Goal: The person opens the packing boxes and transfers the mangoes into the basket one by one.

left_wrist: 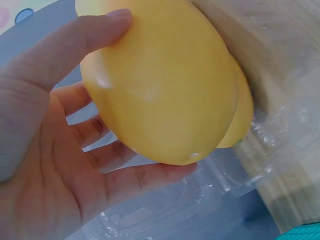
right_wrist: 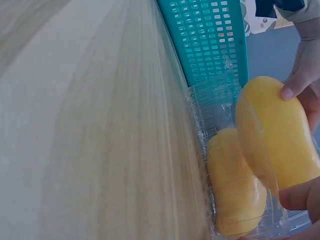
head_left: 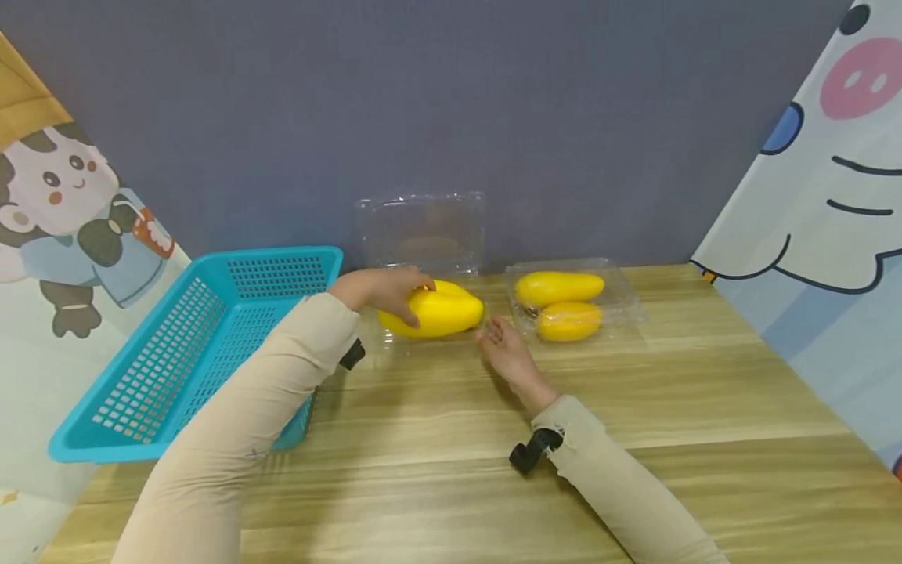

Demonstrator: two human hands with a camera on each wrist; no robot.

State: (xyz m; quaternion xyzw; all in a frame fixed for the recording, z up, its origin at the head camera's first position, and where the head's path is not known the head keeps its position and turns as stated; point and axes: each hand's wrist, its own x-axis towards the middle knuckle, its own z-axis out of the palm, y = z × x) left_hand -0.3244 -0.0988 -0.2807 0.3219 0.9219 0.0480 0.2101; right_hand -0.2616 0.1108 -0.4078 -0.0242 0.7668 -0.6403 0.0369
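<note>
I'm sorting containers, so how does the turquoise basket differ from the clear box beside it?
The turquoise basket is larger than the clear box. The basket's walls are opaque, pierced with holes; the box's are see-through. The box has a raised lid; the basket shows none. Both stand on the wooden table.

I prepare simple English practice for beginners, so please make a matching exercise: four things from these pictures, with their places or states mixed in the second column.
Things:
1. basket
2. left hand
3. clear box nearer the basket
4. table

Places or states:
A. its lid stands raised
B. has a wood-grain top
C. grips a yellow fruit
D. blue-green, with many small holes

Pairs: 1-D, 2-C, 3-A, 4-B
</note>
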